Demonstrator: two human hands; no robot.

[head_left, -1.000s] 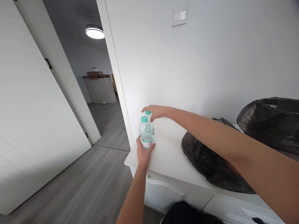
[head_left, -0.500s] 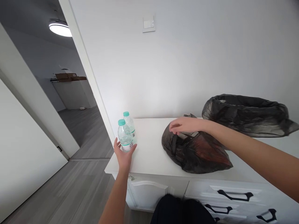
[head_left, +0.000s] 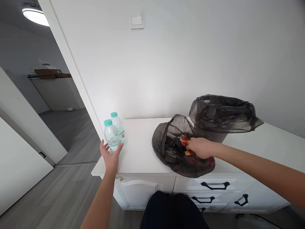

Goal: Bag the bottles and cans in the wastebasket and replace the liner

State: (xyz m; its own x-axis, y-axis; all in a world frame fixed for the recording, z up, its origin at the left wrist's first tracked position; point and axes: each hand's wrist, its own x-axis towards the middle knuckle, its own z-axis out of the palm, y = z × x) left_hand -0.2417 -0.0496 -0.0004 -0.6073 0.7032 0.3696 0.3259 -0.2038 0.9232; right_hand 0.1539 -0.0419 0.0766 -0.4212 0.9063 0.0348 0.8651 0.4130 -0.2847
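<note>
Two clear plastic bottles with teal caps stand together at the left end of the white cabinet top. My left hand (head_left: 111,156) is curved round the lower part of the front bottle (head_left: 111,135), thumb on one side and fingers on the other. Right behind it, close against it, is the second bottle (head_left: 118,124). My right hand (head_left: 201,147) reaches into the open black plastic bag (head_left: 166,156), its fingers closed on a red can (head_left: 184,140). An orange-topped can (head_left: 190,153) shows just under that hand. Dark film hides the rest of the bag's contents.
Behind the bag, near the wall, a second black plastic bag (head_left: 224,114) has its mouth spread open. The cabinet top (head_left: 138,143) runs along the wall, with drawers (head_left: 214,185) below. To the left are a doorway and a white door (head_left: 21,165).
My right hand has gone down from above the near bag to a can inside it, and the bag's mouth is wider. My left hand stays at the front bottle. The view has shifted right.
</note>
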